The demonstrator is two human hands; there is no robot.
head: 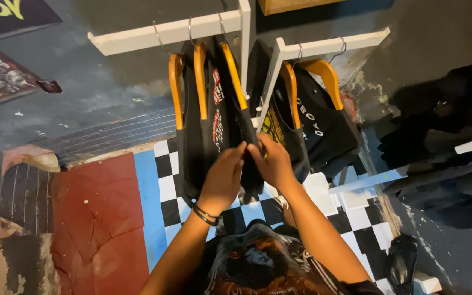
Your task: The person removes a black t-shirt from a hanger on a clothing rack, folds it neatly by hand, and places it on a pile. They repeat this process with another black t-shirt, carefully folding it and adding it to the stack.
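Posters, two of them (pixel 1 46), were seen at the far left on the dark wall, above a red patch of floor (pixel 96 213) and a strip of black-and-white checkered flooring (pixel 167 183). One white rack (pixel 165 34) was fitted with two horizontal bars, and five orange hangers were counted on them: three (pixel 200 76) on the left bar and two (pixel 310 76) on the right bar, each carrying a black printed shirt. Two hands were raised together at the third hanger from the left. The left hand (pixel 224 177), with dark bands worn at its wrist, was closed on the black shirt (pixel 252 164) hung there, its fingers curled and pressed together around the cloth. The right hand (pixel 273 163) was placed just beside it, touching it, with the fingers pinching the same shirt at the lower end of the hanger's arm. The shirt was thus held between both hands, in the middle of the rack, still on its hanger. Further right, more dark garments (pixel 449 136) were hung on a second white rack, and one black shoe (pixel 401 265) was seen on the checkered floor.
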